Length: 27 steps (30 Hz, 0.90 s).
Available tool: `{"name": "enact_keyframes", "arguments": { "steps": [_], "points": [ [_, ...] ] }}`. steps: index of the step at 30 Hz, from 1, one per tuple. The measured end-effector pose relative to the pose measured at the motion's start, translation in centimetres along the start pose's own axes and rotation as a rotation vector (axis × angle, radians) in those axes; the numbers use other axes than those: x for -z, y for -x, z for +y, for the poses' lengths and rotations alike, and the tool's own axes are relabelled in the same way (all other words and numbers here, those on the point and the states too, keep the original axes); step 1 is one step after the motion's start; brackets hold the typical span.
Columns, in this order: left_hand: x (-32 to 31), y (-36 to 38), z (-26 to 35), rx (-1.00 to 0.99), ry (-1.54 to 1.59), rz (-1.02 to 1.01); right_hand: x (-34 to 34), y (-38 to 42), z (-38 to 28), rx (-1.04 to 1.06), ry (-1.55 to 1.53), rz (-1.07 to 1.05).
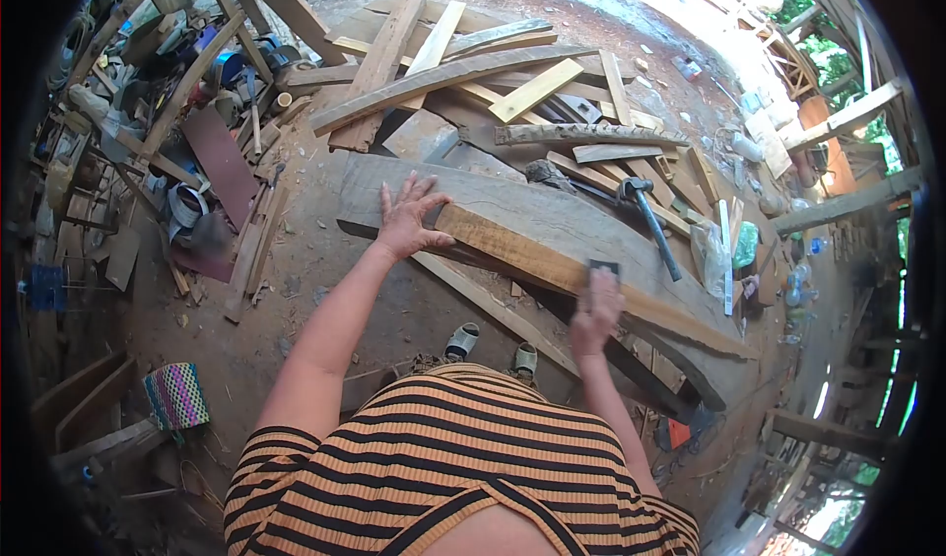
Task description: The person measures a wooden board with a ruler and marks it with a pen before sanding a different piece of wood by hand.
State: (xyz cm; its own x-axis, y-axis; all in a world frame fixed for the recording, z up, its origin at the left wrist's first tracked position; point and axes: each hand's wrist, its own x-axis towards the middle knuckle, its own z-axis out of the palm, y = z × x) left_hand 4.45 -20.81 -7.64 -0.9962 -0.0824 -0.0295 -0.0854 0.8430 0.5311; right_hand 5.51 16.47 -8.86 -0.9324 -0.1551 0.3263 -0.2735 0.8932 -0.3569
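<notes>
A long brown wooden plank [512, 245] lies on a thick grey wooden slab [483, 191]. My left hand [406, 223] rests at the plank's left end, its fingers spread flat on the slab and the thumb against the plank. Over the plank's middle, my right hand [596, 314] is smeared by motion. Its fingers press on a small dark rectangular piece, which looks like sandpaper [603, 266], against the top face. A hammer [650, 223] with a blue-grey handle lies on the slab to the right of my right hand.
Loose boards [434, 88] are heaped beyond the slab. A clear plastic bag [707, 252] sits at its right side. Clutter and a maroon panel [222, 162] fill the left. A woven basket [177, 395] stands at lower left. A narrow plank [493, 310] lies below the slab.
</notes>
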Motion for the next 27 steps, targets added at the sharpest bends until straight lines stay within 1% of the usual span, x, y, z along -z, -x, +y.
{"name": "enact_keyframes", "arguments": {
  "steps": [1,2,3,5,7,8,9,11,12,14,15,16,17,18,19,20,21,22,23,24,25,27],
  "points": [
    [0.1,0.0,0.1,0.009,-0.001,0.002,-1.3,-0.4,-3.7,0.132,0.017,-0.093],
    [0.1,-0.1,0.2,0.012,0.003,-0.005,-2.1,-1.1,-7.5,0.234,-0.047,-0.183],
    [0.2,0.0,0.1,0.014,0.006,-0.014,-3.2,-2.0,-10.7,0.325,-0.165,-0.21],
    [0.1,0.0,-0.3,0.009,0.006,-0.003,-6.1,-4.4,-14.9,0.448,-0.328,-0.229],
    [-0.9,-0.3,-1.0,-0.022,0.005,-0.01,-8.7,-6.4,-17.5,0.531,-0.384,-0.233],
    [-1.7,-0.4,-2.0,-0.019,0.003,0.042,-9.5,-6.8,-18.4,0.56,-0.4,-0.244],
    [-2.0,-0.6,-2.2,-0.027,0.007,0.085,-9.8,-7.0,-18.7,0.576,-0.408,-0.252],
    [-1.9,-0.5,-2.1,-0.029,-0.004,0.071,-9.3,-6.9,-17.6,0.61,-0.408,-0.238],
    [-1.5,-0.5,-1.5,-0.026,-0.033,0.035,-8.9,-6.8,-16.3,0.637,-0.347,-0.238],
    [-1.0,-0.3,-0.6,-0.05,-0.048,-0.017,-7.0,-5.9,-13.6,0.595,-0.324,-0.226],
    [-0.9,-0.1,-0.3,-0.053,-0.041,0.006,-6.1,-5.4,-12.4,0.596,-0.328,-0.219],
    [-0.9,-0.1,-0.2,-0.055,-0.035,0.035,-4.8,-4.5,-10.8,0.577,-0.296,-0.204],
    [-0.9,-0.1,-0.4,-0.088,-0.028,0.023,-3.3,-3.4,-8.7,0.521,-0.248,-0.168],
    [-1.0,0.0,-0.6,-0.076,-0.063,0.008,-1.7,-2.3,-6.2,0.461,-0.202,-0.133],
    [-1.1,-0.1,-0.7,-0.066,-0.098,-0.005,-0.2,-1.3,-2.6,0.424,-0.099,-0.066],
    [-1.1,-0.3,-0.6,-0.098,-0.091,-0.015,1.8,-0.9,1.0,0.333,-0.023,-0.037],
    [-1.0,-0.2,-0.4,-0.087,-0.067,-0.01,3.8,-0.1,4.4,0.276,0.081,0.044],
    [-0.9,-0.1,-0.4,-0.072,-0.046,-0.005,5.4,0.8,8.0,0.174,0.169,0.12],
    [-1.1,-0.1,-0.6,-0.093,-0.045,-0.012,6.6,1.8,11.3,-0.002,0.216,0.099],
    [-1.3,-0.1,-0.9,-0.091,-0.051,-0.006,6.3,3.2,15.0,-0.155,0.304,0.16],
    [-1.3,-0.2,-1.1,-0.089,-0.058,0.003,6.0,3.4,15.9,-0.173,0.309,0.173],
    [-1.4,-0.3,-1.3,-0.109,-0.057,-0.003,6.4,3.2,17.0,-0.474,0.274,0.222]
  ]
}}
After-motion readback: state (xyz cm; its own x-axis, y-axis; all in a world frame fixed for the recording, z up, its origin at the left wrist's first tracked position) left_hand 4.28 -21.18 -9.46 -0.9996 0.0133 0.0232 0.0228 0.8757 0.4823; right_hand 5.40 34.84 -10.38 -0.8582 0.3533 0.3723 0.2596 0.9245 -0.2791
